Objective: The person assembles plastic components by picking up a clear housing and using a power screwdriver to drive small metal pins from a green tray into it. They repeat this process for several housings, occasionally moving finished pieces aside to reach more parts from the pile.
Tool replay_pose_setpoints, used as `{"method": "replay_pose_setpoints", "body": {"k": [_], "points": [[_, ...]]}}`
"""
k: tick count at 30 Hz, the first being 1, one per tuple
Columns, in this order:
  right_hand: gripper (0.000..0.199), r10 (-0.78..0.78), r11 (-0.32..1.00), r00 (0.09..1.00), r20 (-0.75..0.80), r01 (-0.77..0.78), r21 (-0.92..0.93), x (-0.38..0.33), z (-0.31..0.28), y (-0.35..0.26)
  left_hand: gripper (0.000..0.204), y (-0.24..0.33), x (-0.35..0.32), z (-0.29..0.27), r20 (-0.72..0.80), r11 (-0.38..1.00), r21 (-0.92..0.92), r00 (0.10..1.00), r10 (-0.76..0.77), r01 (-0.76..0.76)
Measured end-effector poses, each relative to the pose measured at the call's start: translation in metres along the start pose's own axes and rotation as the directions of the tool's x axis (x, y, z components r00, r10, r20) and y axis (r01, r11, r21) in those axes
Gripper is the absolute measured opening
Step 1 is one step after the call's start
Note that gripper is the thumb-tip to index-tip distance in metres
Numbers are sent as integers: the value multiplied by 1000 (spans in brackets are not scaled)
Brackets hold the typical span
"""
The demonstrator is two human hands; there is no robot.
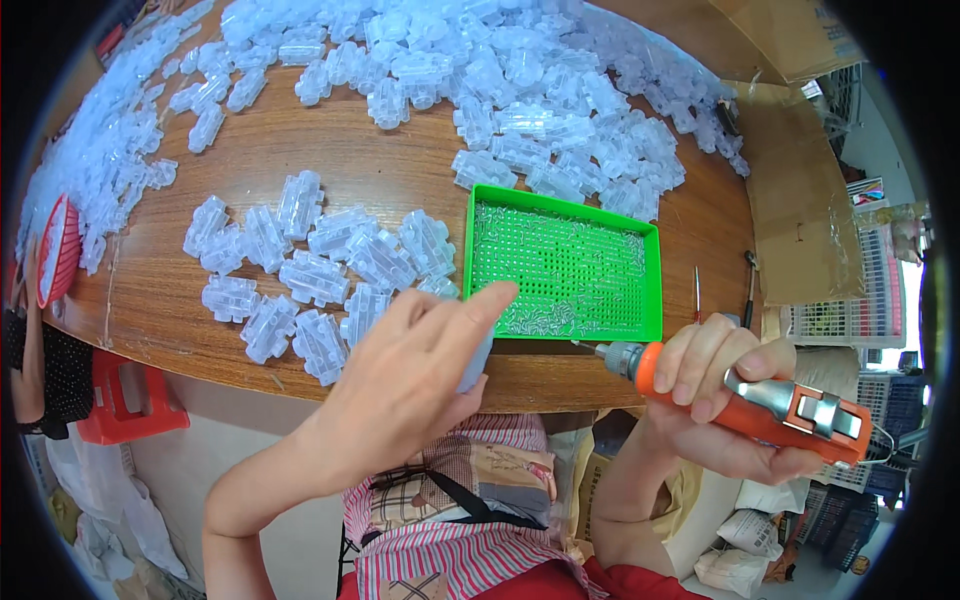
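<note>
Bright light washes the heaped translucent plastic parts (530,122) bluish-white; glare whitens patches near the right rim. Fisheye distortion bows the wooden tabletop (370,160); black vignetting fills the corners.

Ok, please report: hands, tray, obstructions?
Left hand holds translucent piece, mostly hidden. Right hand holds orange screwdriver. Green tray contains screws; left hand hides its near-left corner.

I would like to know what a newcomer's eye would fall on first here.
Probably the green tray of small metal parts on the wooden table, just right of picture centre. Next comes the orange screwdriver-like tool gripped in the right hand, then the big heap of translucent plastic pieces along the table's far side.
</note>
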State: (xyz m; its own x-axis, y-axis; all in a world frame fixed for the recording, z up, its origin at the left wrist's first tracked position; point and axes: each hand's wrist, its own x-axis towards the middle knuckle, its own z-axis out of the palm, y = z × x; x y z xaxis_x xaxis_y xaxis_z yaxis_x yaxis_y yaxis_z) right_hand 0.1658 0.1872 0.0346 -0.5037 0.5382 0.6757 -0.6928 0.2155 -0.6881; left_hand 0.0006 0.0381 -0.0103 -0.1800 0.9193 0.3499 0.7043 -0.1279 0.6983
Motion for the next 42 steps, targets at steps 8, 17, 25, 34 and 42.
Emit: {"method": "replay_pose_setpoints", "body": {"k": [8, 17, 25, 34, 42], "points": [[87, -11, 1000, 999, 35, 11, -7, -1, -8, -8, 71, 15, 20, 47, 104, 921, 363, 988, 111, -142], [83, -69, 992, 993, -98, 58, -108, -3, -20, -18, 96, 15, 14, 38, 26, 993, 117, 1000, 14, -17], [88, -10, 999, 1000, -5, 10, 40, -8, -10, 2, 99, -16, 2, 56, -59, 995, 80, 997, -48, 53], [81, 85, 996, 994, 70, -86, 19, -10, 17, 20, 91, -34, -9, 50, 97, 922, -326, 978, -187, 208], [85, 173, 985, 981, 88, -174, 4, -19, 25, 29, 83, -33, -7, 52, 72, 867, -443, 973, -218, 227]]}}
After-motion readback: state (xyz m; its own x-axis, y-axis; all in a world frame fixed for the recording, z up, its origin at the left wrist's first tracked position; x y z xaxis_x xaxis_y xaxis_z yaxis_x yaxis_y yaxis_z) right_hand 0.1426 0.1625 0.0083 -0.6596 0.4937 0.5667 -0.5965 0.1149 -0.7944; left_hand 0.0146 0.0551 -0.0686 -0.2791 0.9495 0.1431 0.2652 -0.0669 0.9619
